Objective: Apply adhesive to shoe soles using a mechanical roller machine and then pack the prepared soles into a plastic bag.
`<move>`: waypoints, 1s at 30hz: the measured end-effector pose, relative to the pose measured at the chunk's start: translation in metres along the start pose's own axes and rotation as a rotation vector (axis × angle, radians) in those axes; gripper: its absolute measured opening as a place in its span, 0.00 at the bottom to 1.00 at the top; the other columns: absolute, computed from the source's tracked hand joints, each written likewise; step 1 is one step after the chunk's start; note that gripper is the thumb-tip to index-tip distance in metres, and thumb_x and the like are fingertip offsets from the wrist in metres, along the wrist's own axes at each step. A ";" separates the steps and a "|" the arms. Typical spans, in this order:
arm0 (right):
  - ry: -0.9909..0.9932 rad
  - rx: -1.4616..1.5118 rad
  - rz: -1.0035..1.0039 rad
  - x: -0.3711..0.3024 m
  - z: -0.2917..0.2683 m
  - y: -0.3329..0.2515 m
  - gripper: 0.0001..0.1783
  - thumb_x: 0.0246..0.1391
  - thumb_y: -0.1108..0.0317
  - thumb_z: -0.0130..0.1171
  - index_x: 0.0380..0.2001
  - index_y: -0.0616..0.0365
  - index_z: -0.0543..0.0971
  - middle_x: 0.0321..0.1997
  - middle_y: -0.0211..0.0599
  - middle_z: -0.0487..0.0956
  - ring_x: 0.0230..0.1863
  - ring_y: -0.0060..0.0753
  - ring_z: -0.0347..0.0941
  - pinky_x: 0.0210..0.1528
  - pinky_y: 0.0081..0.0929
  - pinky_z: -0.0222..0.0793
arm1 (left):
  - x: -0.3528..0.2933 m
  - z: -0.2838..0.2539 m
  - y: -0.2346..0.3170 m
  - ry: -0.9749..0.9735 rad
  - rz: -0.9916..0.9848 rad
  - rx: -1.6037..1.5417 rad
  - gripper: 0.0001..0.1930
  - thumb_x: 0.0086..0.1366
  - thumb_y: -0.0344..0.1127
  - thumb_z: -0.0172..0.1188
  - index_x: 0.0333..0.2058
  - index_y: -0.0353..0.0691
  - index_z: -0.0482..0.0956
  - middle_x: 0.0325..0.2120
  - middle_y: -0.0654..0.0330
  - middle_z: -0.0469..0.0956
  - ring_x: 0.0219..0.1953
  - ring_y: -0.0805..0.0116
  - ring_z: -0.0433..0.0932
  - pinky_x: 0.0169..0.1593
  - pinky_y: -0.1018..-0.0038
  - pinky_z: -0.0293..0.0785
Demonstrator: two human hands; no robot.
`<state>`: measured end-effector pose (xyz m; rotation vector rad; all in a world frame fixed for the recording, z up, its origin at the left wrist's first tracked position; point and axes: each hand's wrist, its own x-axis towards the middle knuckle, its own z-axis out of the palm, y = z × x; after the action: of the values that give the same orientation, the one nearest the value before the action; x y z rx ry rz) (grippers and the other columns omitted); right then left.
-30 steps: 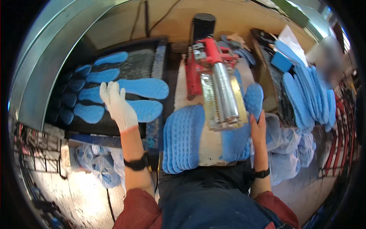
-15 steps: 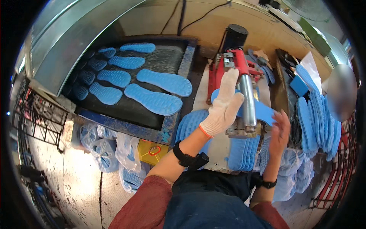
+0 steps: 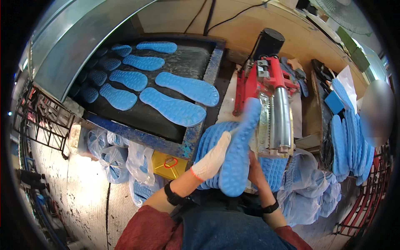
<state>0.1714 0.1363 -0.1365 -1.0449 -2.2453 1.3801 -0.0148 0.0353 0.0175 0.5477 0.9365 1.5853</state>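
A blue dimpled shoe insole (image 3: 235,164) is held up between my hands, tilted and blurred at its upper end. On its left edge, my left hand (image 3: 213,157) in a white knitted glove holds it with long, fairly straight fingers. Bare, my right hand (image 3: 257,170) grips it from the right side, its fingers partly hidden behind it. Just beyond stands a red machine (image 3: 273,68) with a shiny metal roller (image 3: 281,121). Rows of blue insoles (image 3: 173,107) lie on the black bed at left. Stacked insoles (image 3: 210,135) lean beside my gloved hand.
The bed has a worn blue metal frame (image 3: 166,146), with a sheet-metal hood (image 3: 89,37) over its far left. Bags of insoles (image 3: 113,166) and a yellow container (image 3: 170,163) sit below. More insoles (image 3: 352,141) stand at right, near another person.
Both hands have come down and back from the red machine. The blue insole that lay at the roller is now raised between them. The view has shifted slightly.
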 end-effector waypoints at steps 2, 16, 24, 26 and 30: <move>0.098 -0.070 -0.390 0.010 0.021 -0.007 0.23 0.56 0.62 0.58 0.51 0.64 0.68 0.35 0.38 0.79 0.32 0.35 0.76 0.38 0.29 0.71 | -0.021 0.008 0.020 0.172 -0.271 -0.340 0.28 0.72 0.53 0.34 0.59 0.38 0.64 0.52 0.58 0.71 0.51 0.67 0.72 0.57 0.69 0.67; 0.172 0.762 0.223 0.014 0.008 -0.010 0.23 0.55 0.64 0.61 0.50 0.67 0.71 0.45 0.35 0.77 0.45 0.27 0.73 0.48 0.25 0.68 | 0.183 -0.120 0.127 0.651 0.340 -0.666 0.32 0.65 0.57 0.46 0.56 0.35 0.65 0.52 0.54 0.71 0.53 0.57 0.71 0.56 0.62 0.67; 0.206 0.744 0.231 -0.019 -0.045 -0.025 0.17 0.62 0.66 0.51 0.51 0.63 0.72 0.50 0.30 0.74 0.50 0.22 0.68 0.53 0.22 0.62 | 0.214 -0.151 0.129 1.105 0.290 0.197 0.35 0.56 0.55 0.54 0.51 0.28 0.65 0.48 0.43 0.72 0.53 0.48 0.69 0.56 0.61 0.63; 0.265 0.858 0.253 -0.022 -0.055 -0.027 0.18 0.63 0.66 0.48 0.53 0.61 0.70 0.50 0.32 0.74 0.50 0.23 0.68 0.53 0.22 0.62 | 0.198 -0.126 0.128 1.009 0.422 0.752 0.35 0.54 0.54 0.57 0.52 0.29 0.65 0.47 0.43 0.71 0.54 0.47 0.67 0.56 0.61 0.63; 0.346 0.856 0.094 -0.033 -0.086 -0.035 0.22 0.62 0.68 0.47 0.59 0.61 0.64 0.53 0.36 0.72 0.52 0.26 0.67 0.56 0.25 0.61 | 0.151 -0.062 0.081 0.420 0.535 1.879 0.44 0.44 0.53 0.67 0.58 0.40 0.60 0.55 0.45 0.61 0.61 0.42 0.55 0.59 0.52 0.57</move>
<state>0.2301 0.1581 -0.0606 -0.9592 -1.1648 1.7733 -0.1457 0.1620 0.0257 1.8442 2.6818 0.7382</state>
